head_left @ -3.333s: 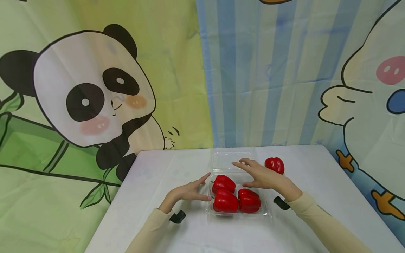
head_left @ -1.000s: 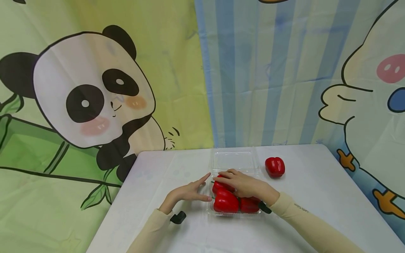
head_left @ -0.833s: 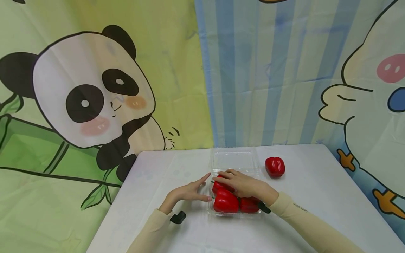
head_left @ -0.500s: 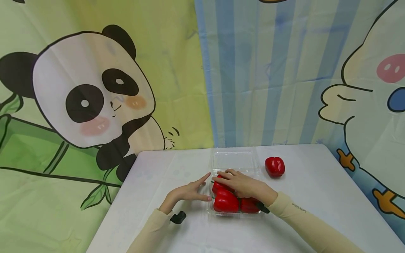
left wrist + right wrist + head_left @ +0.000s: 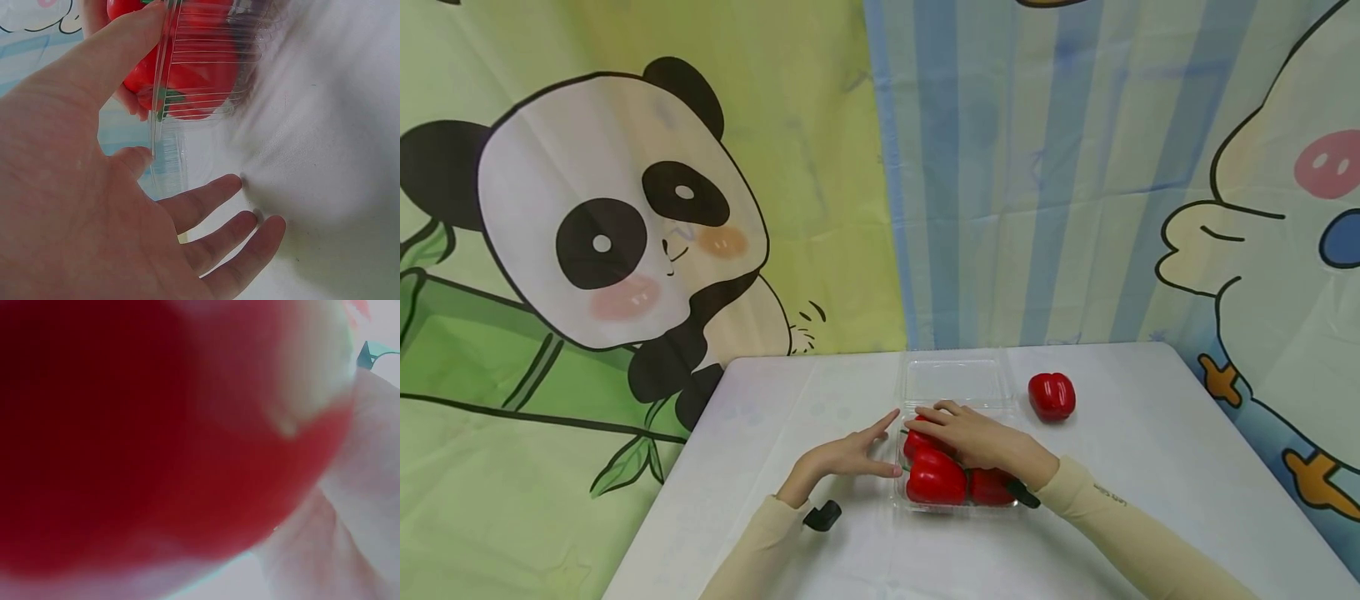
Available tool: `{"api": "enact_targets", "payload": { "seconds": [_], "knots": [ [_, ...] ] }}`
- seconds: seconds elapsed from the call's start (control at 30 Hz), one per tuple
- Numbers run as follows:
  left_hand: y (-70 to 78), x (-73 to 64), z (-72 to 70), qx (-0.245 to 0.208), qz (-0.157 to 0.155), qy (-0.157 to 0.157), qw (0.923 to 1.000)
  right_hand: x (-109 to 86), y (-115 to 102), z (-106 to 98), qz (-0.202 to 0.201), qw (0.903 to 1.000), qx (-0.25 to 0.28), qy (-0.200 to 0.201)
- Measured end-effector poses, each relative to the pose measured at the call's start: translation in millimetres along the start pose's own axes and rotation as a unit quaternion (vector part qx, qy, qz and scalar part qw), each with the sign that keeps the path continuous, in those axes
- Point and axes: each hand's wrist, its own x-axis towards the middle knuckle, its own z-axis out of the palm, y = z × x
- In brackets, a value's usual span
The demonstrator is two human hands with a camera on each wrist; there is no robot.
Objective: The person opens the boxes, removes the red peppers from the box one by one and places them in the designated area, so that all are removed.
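Three glossy red bell peppers sit in a clear plastic clamshell box with its lid folded back. My right hand reaches over the back-left bell pepper, its fingers round the top and far side; the thumb is hidden. The front-left bell pepper shows whole, while my wrist partly covers the front-right bell pepper. In the right wrist view, a blurred red pepper fills most of the picture. At the box's left side, my left hand has its thumb and index finger at the rim, other fingers spread.
Another red bell pepper lies on the white table, right of the transparent lid. Behind the table's far edge hangs a cloth curtain with a printed panda.
Since the oldest frame, my right hand has moved left and down from above the box onto the back-left pepper. Over the last second both hands stay almost still.
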Motion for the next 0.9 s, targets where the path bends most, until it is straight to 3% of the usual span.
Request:
{"api": "enact_targets", "payload": {
  "seconds": [0.9],
  "knots": [
    [0.9,-0.2,0.4,0.004,-0.009,0.002,0.9999,-1.6,2.8,-2.8,-0.014,0.9997,0.008,0.019]
  ]
}}
